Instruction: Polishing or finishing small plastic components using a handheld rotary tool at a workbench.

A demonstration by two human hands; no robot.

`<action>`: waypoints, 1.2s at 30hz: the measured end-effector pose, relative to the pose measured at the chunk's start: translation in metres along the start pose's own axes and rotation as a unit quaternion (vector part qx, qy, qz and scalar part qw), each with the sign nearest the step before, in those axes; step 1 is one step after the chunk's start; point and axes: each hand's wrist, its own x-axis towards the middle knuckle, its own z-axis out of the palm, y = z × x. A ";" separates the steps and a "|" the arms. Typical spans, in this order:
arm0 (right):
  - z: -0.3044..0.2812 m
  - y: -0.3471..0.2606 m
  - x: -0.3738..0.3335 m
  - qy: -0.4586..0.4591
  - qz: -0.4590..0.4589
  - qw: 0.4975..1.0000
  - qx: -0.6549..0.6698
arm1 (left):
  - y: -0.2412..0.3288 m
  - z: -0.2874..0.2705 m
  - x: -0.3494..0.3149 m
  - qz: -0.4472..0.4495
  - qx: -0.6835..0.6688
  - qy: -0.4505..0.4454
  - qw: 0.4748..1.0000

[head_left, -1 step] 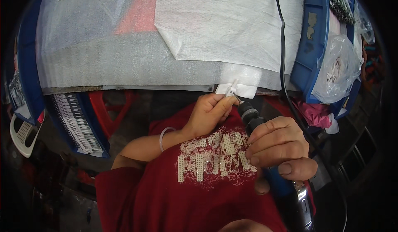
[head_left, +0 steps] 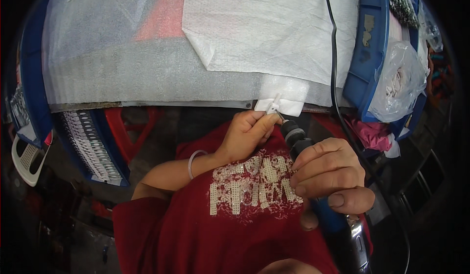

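Note:
At the table's front edge, my left hand (head_left: pixel 252 131) pinches a small white part (head_left: pixel 272 108) with dark holes between thumb and fingers. The part rests against a folded white pad (head_left: pixel 292 106) that hangs over the edge. My right hand (head_left: pixel 335 176) is wrapped round a blue and black handheld power tool (head_left: pixel 296 139), held slanting up from the lower right. Its thin bit reaches the white part beside my left thumb. Whether the bit sits in a hole is too small to tell.
A white cloth (head_left: pixel 274 29) and grey foam sheet (head_left: pixel 147 71) cover the table (head_left: pixel 186 104). A black cable (head_left: pixel 334 54) runs down its right side. Blue bins (head_left: pixel 364 63) stand right, with a clear plastic bag (head_left: pixel 399 85); another blue tray (head_left: pixel 115 161) holds metal pieces at left.

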 end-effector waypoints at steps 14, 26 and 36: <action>-0.001 0.004 0.006 -0.068 0.042 0.996 -0.047 | -0.003 -0.001 0.001 0.015 0.033 0.018 0.999; -0.003 0.001 0.008 -0.112 0.036 0.992 -0.049 | -0.004 -0.001 0.002 0.017 0.019 0.025 0.999; -0.004 -0.001 0.007 -0.054 0.009 0.998 -0.015 | -0.005 0.001 0.002 0.012 -0.016 0.025 0.999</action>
